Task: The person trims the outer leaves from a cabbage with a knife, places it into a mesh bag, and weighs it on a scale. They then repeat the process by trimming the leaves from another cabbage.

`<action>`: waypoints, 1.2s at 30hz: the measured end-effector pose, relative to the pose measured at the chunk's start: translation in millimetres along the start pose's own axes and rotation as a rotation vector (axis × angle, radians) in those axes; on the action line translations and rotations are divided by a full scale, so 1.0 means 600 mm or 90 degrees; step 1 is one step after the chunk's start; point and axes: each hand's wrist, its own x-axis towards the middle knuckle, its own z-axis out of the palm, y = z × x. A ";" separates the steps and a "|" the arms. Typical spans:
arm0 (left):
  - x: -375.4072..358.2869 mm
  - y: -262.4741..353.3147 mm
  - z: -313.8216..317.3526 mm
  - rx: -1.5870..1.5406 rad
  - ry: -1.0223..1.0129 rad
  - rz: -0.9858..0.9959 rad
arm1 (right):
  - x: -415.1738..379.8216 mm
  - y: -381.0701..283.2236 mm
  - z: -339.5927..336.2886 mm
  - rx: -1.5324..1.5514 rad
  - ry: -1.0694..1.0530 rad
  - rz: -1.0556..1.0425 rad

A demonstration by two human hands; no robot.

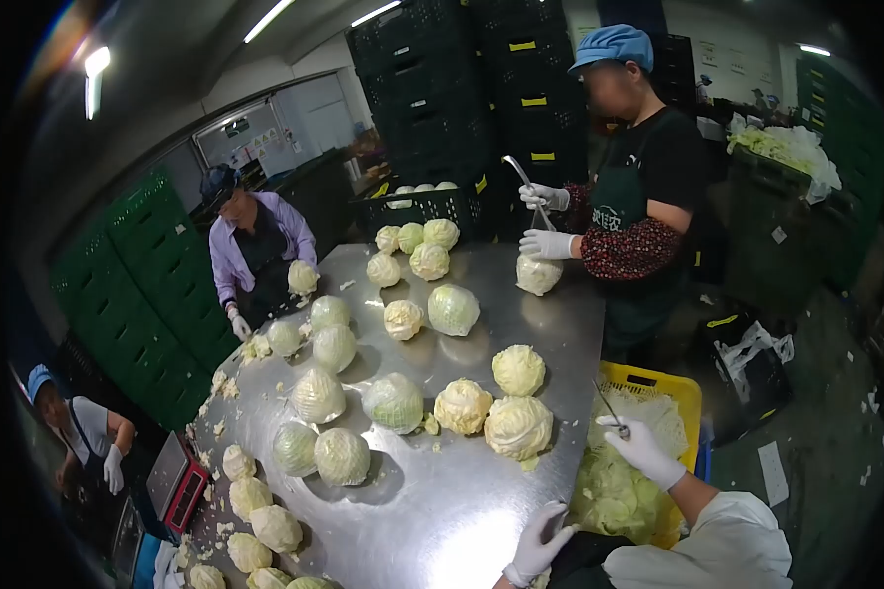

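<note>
My left hand, in a white glove, is at the table's bottom edge with its fingers apart and nothing in them. Above the yellow crate my right hand, also gloved, is closed round a thin metal tool that points up and left. Loose pale green leaves fill the crate. Nearest to my hands on the metal table lie a large trimmed cabbage, a cabbage and another cabbage.
Several cabbages, some wrapped, and leaf scraps cover parts of the table. A co-worker holds a metal tool and a cabbage across the right edge. Two more people work at left, near a red scale. Stacked crates stand behind.
</note>
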 end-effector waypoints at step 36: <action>-0.153 0.224 -0.192 0.067 0.319 -0.285 | -0.158 -0.138 0.299 0.734 -0.640 0.506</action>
